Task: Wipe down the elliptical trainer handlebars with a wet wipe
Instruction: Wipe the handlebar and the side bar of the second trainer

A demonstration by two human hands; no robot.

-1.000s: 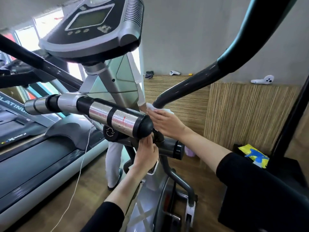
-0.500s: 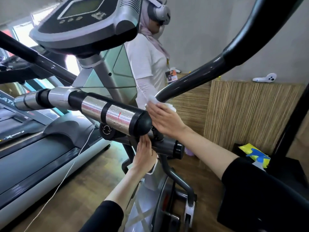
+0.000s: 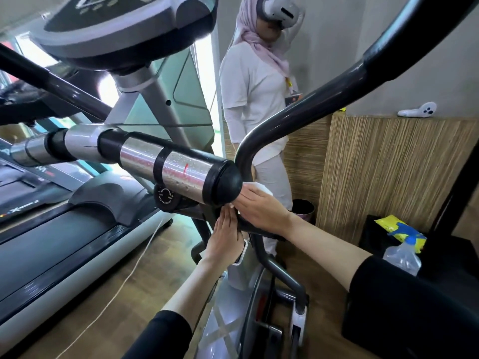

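The elliptical's black right moving handlebar [image 3: 311, 99] curves down from the upper right to its pivot at centre. My right hand [image 3: 261, 211] wraps a white wet wipe [image 3: 261, 188] around the bar's lowest part, just right of the black end cap of the fixed chrome handlebar [image 3: 168, 169]. The wipe shows only above my knuckles. My left hand [image 3: 225, 239] reaches up from below with straight fingers and touches the dark pivot housing under the chrome grip.
The console [image 3: 116, 27] hangs above. A treadmill [image 3: 64, 242] runs along the left, with a white cable [image 3: 124, 278] on the floor. A person in white [image 3: 254, 99] stands behind the bar. A spray bottle [image 3: 403, 257] and yellow pack [image 3: 399, 226] lie at right.
My right hand with the wipe slid down the curved bar toward the pivot. The view tilted upward, bringing the standing person into sight. My left hand stayed at the pivot.
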